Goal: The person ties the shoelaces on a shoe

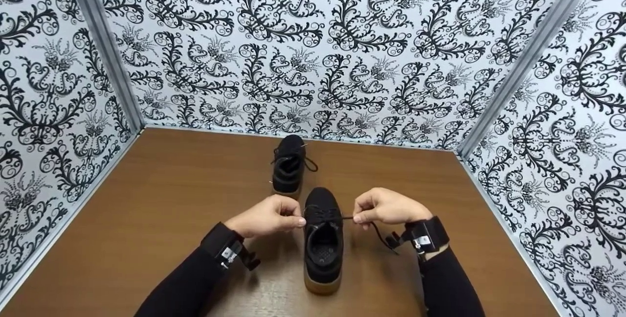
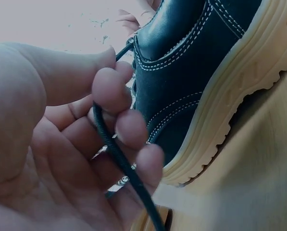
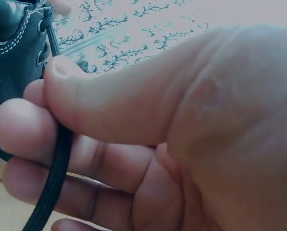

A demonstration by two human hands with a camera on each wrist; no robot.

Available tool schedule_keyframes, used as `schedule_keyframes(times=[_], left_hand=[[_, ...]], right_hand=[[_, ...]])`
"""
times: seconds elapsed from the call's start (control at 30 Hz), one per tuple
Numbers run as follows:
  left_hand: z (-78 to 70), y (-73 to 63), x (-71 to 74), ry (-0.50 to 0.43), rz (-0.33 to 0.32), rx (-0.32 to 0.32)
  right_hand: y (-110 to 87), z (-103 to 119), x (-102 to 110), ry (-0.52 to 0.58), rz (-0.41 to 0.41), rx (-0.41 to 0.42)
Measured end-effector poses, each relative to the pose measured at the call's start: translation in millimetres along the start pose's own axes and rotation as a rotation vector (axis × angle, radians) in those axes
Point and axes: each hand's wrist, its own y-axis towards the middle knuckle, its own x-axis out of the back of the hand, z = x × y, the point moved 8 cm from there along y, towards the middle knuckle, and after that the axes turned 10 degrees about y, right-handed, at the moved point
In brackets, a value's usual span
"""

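Observation:
A black shoe with a tan sole stands upright on the table between my hands, its toe pointing away from me. On its left side, my left hand pinches one end of the black shoelace between thumb and forefinger; the tail runs down across the fingers in the left wrist view. To the right, my right hand pinches the other end of the lace, which stretches nearly level from the shoe's eyelets. Its loose tail hangs below that hand toward the table.
A second black shoe with its lace done up stands farther back, slightly left. The brown table ends at patterned wall panels at the back and sides. Each wrist wears a black strap with a small camera.

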Motion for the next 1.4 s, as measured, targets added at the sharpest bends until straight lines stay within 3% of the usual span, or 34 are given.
schedule_keyframes(times=[0.27, 0.63, 0.73, 0.83, 0.93, 1.0, 1.2, 1.4], left_hand=[[-2.3, 0.8, 2.5, 0.080, 0.003, -0.031], [7.1, 1.1, -1.6, 0.141, 0.024, 0.041], [2.7, 0.4, 1.7, 0.183, -0.004, 0.029], [-5.3, -1.4, 8.6, 0.293, -0.073, 0.013], [-11.9, -4.0, 13.8, 0.369, -0.118, 0.036], [-13.6, -5.2, 12.9, 0.366, -0.097, 0.066], [-15.7, -9.6, -4.4, 0.217, 0.072, 0.125], [-17.0, -15.0, -10.4, 0.194, 0.086, 0.198]], right_hand=[[-0.9, -2, 0, -0.017, 0.009, -0.003], [1.5, -1, -2, -0.075, -0.019, -0.011], [2.8, -2, -1, -0.084, -0.022, -0.011], [3.4, -2, -1, -0.085, -0.019, -0.015], [3.4, -1, -1, -0.085, -0.016, -0.018], [3.2, 0, -1, -0.085, -0.017, -0.018], [3.1, 1, -1, -0.085, -0.011, -0.015], [4.5, 0, -2, -0.091, -0.013, -0.015]])
